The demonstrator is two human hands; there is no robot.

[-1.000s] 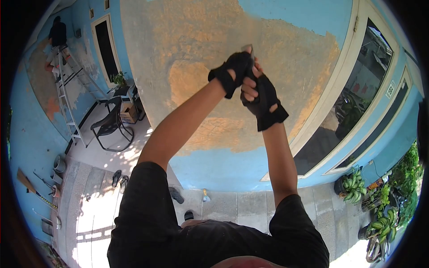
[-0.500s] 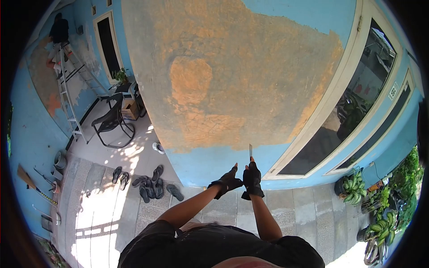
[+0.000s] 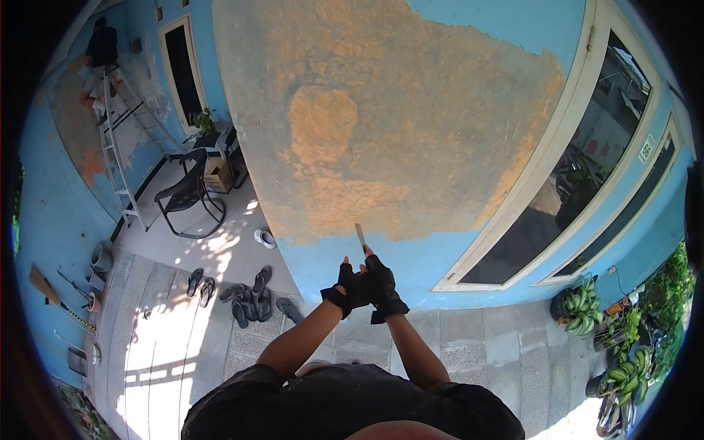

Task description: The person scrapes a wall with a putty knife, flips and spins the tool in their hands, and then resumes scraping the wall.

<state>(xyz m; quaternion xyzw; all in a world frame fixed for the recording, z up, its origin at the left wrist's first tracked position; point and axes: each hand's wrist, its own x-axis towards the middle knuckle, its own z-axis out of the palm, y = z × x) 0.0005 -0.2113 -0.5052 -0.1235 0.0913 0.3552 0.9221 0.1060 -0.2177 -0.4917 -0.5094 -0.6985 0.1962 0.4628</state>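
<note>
My right hand [image 3: 381, 284], in a black fingerless glove, is closed round a scraper [image 3: 360, 235] whose narrow metal blade points up and slightly left. The blade's tip is over the lower edge of the bare patch [image 3: 440, 132] on the wall, where grey and orange plaster meets blue paint [image 3: 330, 260]; contact cannot be made out. My left hand [image 3: 350, 287], gloved alike, presses against the right one with its thumb up. Its other fingers look curled in, and what they hold is hidden.
At far left a person [image 3: 102, 45] is up on a stepladder [image 3: 110, 150] by another scraped wall. A black chair [image 3: 187, 194], a white pot [image 3: 265, 238] and several sandals [image 3: 249, 302] stand left. Right are a window [image 3: 561, 169] and potted plants [image 3: 583, 312].
Both hands and the scraper have moved left along the patch's lower edge. The blade now leans left instead of standing upright, and my left hand has come tight against the right.
</note>
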